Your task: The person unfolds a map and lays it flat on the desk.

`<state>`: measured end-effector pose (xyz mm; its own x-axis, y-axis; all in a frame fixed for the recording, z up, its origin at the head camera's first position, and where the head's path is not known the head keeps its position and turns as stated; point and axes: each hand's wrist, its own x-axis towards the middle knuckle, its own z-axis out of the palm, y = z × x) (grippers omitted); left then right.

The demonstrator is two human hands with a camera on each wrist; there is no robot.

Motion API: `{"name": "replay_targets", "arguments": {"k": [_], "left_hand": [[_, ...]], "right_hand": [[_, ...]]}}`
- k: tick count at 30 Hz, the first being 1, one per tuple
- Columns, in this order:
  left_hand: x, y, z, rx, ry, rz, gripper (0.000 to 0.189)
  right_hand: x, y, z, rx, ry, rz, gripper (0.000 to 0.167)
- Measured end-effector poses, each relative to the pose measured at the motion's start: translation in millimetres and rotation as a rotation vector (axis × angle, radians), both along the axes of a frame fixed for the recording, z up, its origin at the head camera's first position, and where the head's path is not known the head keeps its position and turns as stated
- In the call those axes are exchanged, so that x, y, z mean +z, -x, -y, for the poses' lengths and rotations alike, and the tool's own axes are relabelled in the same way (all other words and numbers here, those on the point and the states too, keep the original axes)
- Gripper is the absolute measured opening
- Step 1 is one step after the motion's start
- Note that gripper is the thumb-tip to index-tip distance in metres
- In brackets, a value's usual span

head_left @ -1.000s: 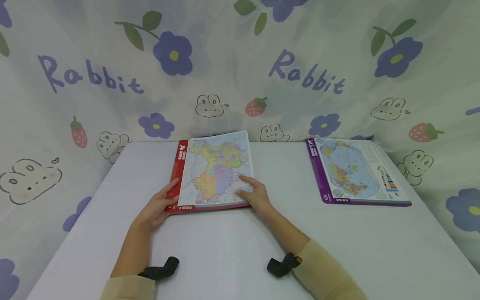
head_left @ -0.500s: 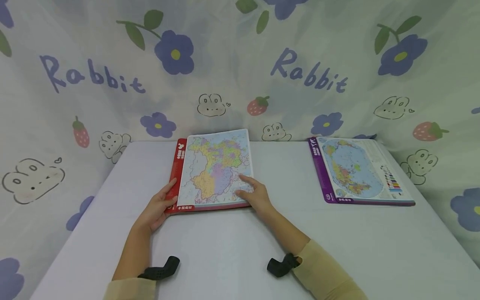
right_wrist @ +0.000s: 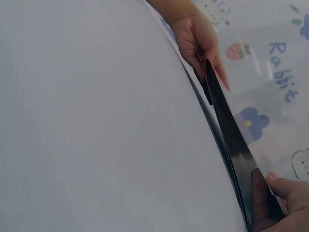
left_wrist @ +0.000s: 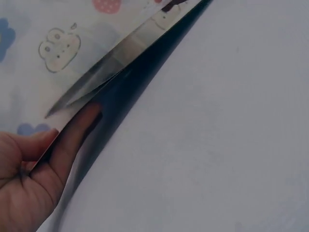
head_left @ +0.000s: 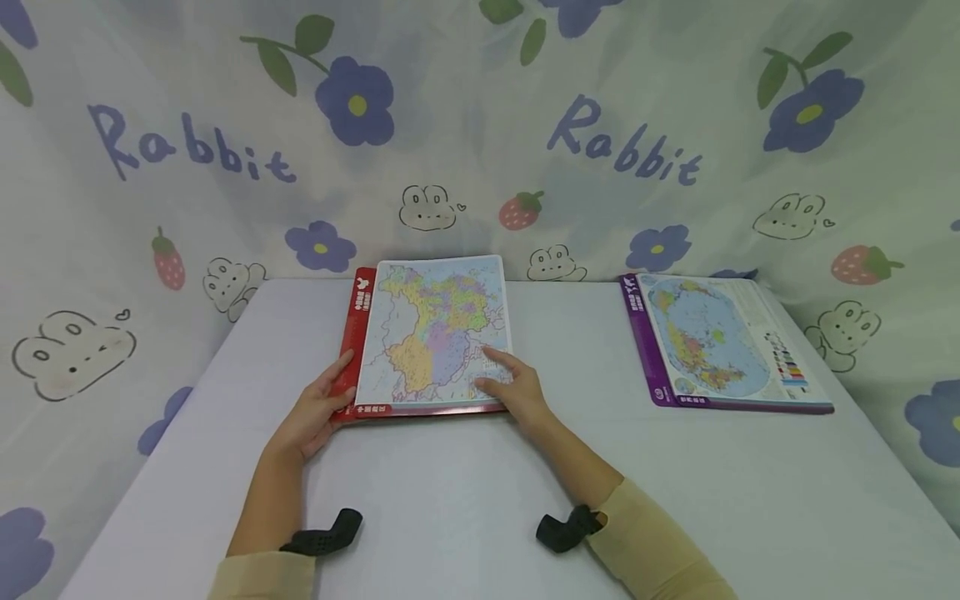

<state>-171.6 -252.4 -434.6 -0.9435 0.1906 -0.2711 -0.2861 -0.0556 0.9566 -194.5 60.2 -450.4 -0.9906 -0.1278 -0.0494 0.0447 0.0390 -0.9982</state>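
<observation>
In the head view a map with a red left border lies near the far side of the white table, its far edge raised. My left hand grips its near left corner, with thumb and fingers on opposite faces in the left wrist view. At the near right edge my right hand holds the map, thumb and forefinger on the printed face. Seen from the right wrist view, other fingers lie along the dark glossy underside. Another layer shows under the lifted sheet in the left wrist view.
A second map with a purple border lies flat at the far right of the table. Behind the table hangs a cloth backdrop printed with rabbits, flowers and strawberries. Black wrist straps sit at both sleeves.
The red-bordered map's far left corner has risen slightly, and its near edge has shifted a little away from me. Both hands keep their grip. The head view has shifted slightly.
</observation>
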Motion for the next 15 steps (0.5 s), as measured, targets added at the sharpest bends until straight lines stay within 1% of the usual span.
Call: {"name": "replay_targets", "arguments": {"k": [1, 8, 11, 15], "left_hand": [[-0.2, 0.3, 1.5, 0.008, 0.010, 0.001, 0.065], [0.3, 1.8, 13.2, 0.045, 0.077, -0.015, 0.065], [1.6, 1.8, 16.8, 0.065, 0.080, -0.003, 0.065], [3.5, 0.9, 21.0, 0.076, 0.055, 0.007, 0.064]], "right_hand": [[-4.0, 2.1, 0.1, -0.009, -0.002, -0.001, 0.055], [-0.1, 2.4, -1.3, -0.041, 0.030, 0.045, 0.056], [2.5, 3.0, -2.2, -0.040, 0.039, 0.061, 0.056], [8.5, 5.1, -5.3, -0.038, 0.020, 0.093, 0.055]]}}
